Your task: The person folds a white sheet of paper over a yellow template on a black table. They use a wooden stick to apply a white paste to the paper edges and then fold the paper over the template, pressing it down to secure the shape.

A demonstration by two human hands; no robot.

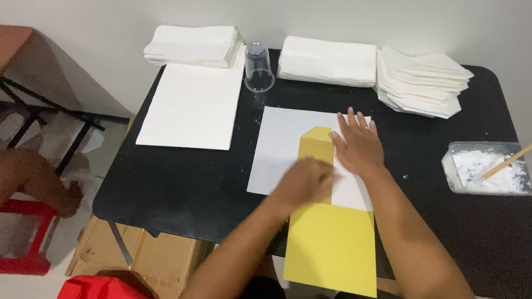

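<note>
Beyond where we press down, an upturned clear plastic cup stands on the black table. We see a flat stack of large white sheets just left of the cup, and three piles of folded white paper along the far edge. Well to the right sits a clear plastic tub of white paste with a wooden stick in it. Left, on the floor, stands a red plastic stool, with flattened brown cardboard under the table.
</note>
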